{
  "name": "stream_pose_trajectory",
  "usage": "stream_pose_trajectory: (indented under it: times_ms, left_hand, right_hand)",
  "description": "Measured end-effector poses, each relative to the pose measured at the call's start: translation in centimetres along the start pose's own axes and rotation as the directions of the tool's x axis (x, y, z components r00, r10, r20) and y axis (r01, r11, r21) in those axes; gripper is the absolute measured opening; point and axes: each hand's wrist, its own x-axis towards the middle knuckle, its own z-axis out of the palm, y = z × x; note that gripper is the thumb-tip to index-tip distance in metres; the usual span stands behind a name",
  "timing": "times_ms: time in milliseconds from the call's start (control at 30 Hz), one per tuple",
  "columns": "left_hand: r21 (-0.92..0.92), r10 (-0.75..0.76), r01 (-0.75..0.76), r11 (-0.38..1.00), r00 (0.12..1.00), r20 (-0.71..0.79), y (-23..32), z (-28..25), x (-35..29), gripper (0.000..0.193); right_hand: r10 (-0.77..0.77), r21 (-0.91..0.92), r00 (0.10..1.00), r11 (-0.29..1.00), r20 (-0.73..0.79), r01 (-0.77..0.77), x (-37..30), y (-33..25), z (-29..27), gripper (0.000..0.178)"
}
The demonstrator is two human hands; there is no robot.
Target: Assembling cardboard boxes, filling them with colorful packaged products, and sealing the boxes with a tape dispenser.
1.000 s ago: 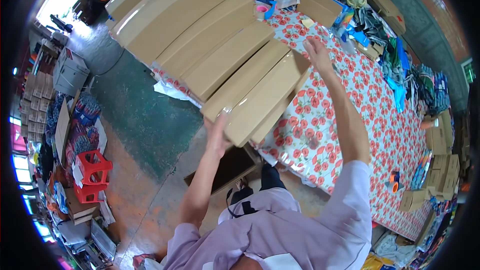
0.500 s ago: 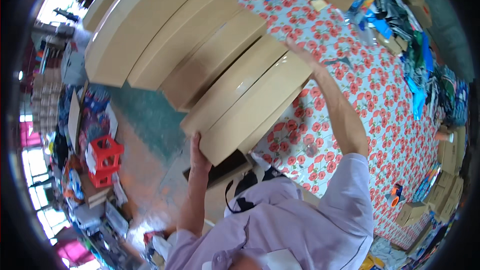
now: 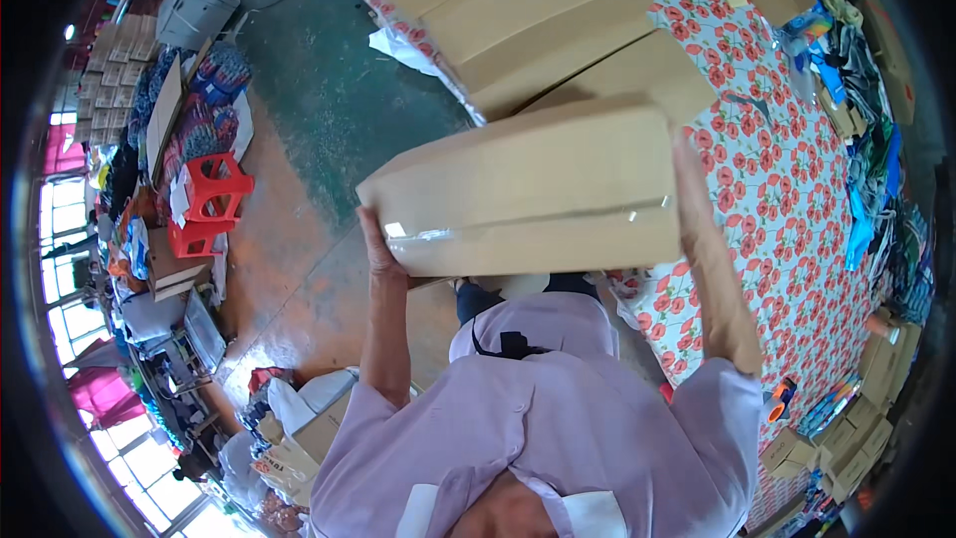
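Between my hands is a long brown cardboard box [image 3: 538, 179], with glossy clear tape along the seam of its near side. My left hand [image 3: 378, 241] grips its left end, thumb pressed to the corner and the other fingers hidden. My right hand [image 3: 694, 189] is pressed against the right end, slightly blurred. Beyond it, several similar cardboard boxes [image 3: 548, 15] lie side by side in a row on a table with a red-flowered cloth [image 3: 767, 229]. The held box hangs in front of my body, overlapping the nearest of that row in view.
Red plastic stools [image 3: 214, 189] stand on the floor at left, near bundled goods and stacked cartons [image 3: 115, 70]. Along the table's right side lie heaped fabrics and plastic bags [image 3: 846, 149], an orange tape dispenser [image 3: 777, 401] and small cartons [image 3: 856, 448].
The box at the near end of the row has come away toward my body, held in both hands and turned more level. My view has swung, so the row now appears farther right.
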Motion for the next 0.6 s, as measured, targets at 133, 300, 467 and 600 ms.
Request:
stream_pose_trajectory:
  times_ms: [133, 300, 467, 600]
  left_hand:
    - [-0.183, 0.023, -0.028, 0.983, 0.999, -0.029, -0.8, -9.2, 0.0, 0.081]
    - [-0.315, -0.186, 0.178, 0.932, 0.983, 0.004, -5.7, -23.0, 0.4, 0.074]
    - [-0.413, -0.355, 0.329, 0.85, 0.935, 0.014, -8.4, -28.7, -0.7, 0.074]
    - [-0.408, -0.495, 0.426, 0.807, 0.866, -0.074, -5.8, -28.9, -2.2, 0.074]
  right_hand:
    - [-0.13, -0.169, 0.985, 0.979, -0.11, 0.111, -3.8, 8.2, 7.6, 0.059]
    - [0.191, -0.056, 0.977, 0.979, -0.093, -0.197, -4.7, 16.6, 14.9, 0.06]
    - [0.424, 0.113, 0.905, 0.899, 0.02, -0.424, -2.1, 26.1, 15.5, 0.065]
    - [0.615, 0.221, 0.784, 0.756, 0.083, -0.616, -1.2, 28.5, 18.5, 0.068]
